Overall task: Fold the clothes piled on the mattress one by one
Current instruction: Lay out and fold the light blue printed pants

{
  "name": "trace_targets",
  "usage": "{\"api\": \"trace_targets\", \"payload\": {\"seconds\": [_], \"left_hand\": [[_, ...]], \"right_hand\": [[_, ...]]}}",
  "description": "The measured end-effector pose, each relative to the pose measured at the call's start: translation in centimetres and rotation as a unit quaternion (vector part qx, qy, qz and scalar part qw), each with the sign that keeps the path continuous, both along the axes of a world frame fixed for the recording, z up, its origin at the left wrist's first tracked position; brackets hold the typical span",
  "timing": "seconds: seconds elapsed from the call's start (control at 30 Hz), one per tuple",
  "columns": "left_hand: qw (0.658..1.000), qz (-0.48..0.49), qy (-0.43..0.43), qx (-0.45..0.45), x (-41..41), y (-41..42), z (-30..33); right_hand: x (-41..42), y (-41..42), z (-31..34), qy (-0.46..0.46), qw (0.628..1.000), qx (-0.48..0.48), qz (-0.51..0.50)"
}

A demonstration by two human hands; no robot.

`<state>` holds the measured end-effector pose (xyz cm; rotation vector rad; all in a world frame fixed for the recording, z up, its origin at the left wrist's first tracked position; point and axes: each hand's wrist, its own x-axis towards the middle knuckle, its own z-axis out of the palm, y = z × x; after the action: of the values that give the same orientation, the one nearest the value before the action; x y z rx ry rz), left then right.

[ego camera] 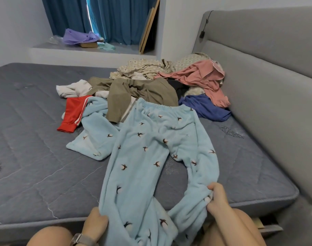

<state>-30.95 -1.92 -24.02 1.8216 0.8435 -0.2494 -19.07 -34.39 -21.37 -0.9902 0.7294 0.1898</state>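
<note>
Light-blue fleece pyjama trousers (148,150) with a small dark print lie spread on the grey mattress (36,157), waistband toward the pile and legs toward me. My left hand (95,221) grips the left leg near the mattress edge. My right hand (216,199) pinches the right leg, which curves out to the right. Behind them is the pile: an olive garment (134,91), a pink top (201,77), a patterned beige cloth (142,68), a dark-blue garment (204,107), a red garment with white stripes (73,112), a white item (75,88) and a matching blue fleece top (96,135).
A grey padded headboard (266,68) runs along the right side. Beyond the mattress a window ledge (91,48) holds a purple bag and small items in front of blue curtains. Boards lean in the ledge's corner. The mattress's left half is bare.
</note>
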Motion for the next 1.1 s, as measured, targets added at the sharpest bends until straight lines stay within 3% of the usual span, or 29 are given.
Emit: {"api": "trace_targets", "payload": {"seconds": [0.07, 0.13, 0.2, 0.3, 0.37, 0.43, 0.5, 0.67, 0.73, 0.8, 0.83, 0.9, 1.0, 1.1], "left_hand": [[1.0, 0.019, -0.001, 0.014, -0.4, -0.3, 0.7], [0.999, 0.025, -0.021, -0.031, -0.4, -1.0, 1.0], [0.996, 0.009, -0.046, -0.074, -0.3, -1.6, 0.6], [0.993, -0.031, -0.088, -0.073, -0.2, -2.3, 0.0], [0.987, -0.039, -0.136, -0.072, 0.2, -2.9, 0.0], [0.975, -0.013, -0.198, -0.1, 1.0, -3.5, 0.5], [0.956, 0.051, -0.239, -0.164, 1.6, -3.7, 2.0], [0.885, 0.117, -0.233, -0.386, 2.7, 0.0, 4.5], [0.933, 0.103, -0.202, -0.28, 2.8, 1.6, 3.6], [0.988, 0.091, -0.123, -0.01, 2.7, 2.2, 1.4], [0.987, 0.075, -0.082, 0.117, 2.5, 2.1, 0.3], [0.96, 0.054, -0.064, 0.268, 1.8, 0.7, -1.3], [0.916, -0.01, -0.171, 0.363, 0.0, -3.4, -1.7], [0.892, -0.21, -0.233, 0.325, -2.1, -7.1, -2.2]], "right_hand": [[0.3, 0.9, 0.0, -0.011, 0.993, -0.096, 0.069], [0.7, 2.1, 0.3, -0.022, 0.965, -0.228, 0.131], [1.2, 3.0, 0.0, -0.054, 0.926, -0.325, 0.186], [1.6, 4.0, -1.2, -0.006, 0.851, -0.463, 0.249], [1.4, 5.1, -1.3, -0.01, 0.878, -0.405, 0.255], [1.4, 6.1, -0.9, -0.034, 0.94, -0.267, 0.212], [1.5, 6.7, -0.2, -0.024, 0.977, -0.124, 0.171], [2.3, 7.0, 1.1, -0.029, 0.985, 0.102, 0.137], [2.9, 6.9, 0.9, -0.022, 0.985, 0.126, 0.117], [2.9, 7.0, 0.6, -0.014, 0.99, 0.105, 0.097], [2.9, 7.0, 0.2, -0.006, 0.993, 0.08, 0.084], [2.5, 7.1, -0.7, 0.022, 0.998, -0.008, 0.057], [1.9, 7.2, -1.8, 0.01, 0.984, -0.158, 0.085], [0.8, 7.1, -2.0, 0.007, 0.928, -0.333, 0.165]]}}
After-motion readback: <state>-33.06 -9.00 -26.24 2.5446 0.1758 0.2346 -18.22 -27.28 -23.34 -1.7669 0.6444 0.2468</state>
